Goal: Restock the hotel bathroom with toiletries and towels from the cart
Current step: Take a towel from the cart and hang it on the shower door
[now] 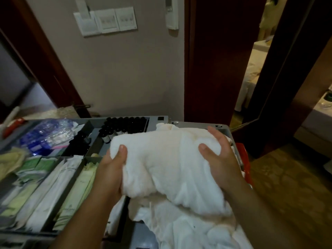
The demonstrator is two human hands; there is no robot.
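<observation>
Left hand [113, 169] and right hand [221, 159], fingers curled round opposite ends of the folded towel [167, 159] over the cart's [194, 123] right side, should lift level, keeping folds intact.

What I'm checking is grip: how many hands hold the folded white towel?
2. The left hand grips the folded white towel at its left end, thumb on top; the right hand grips its right end. No other hand touches it.

A hotel corridor: a housekeeping cart [158, 121] stocked with toiletry sachets [53, 186], small bottles [124, 125] and towels [168, 159], beside a key-card switch panel [106, 19].
</observation>
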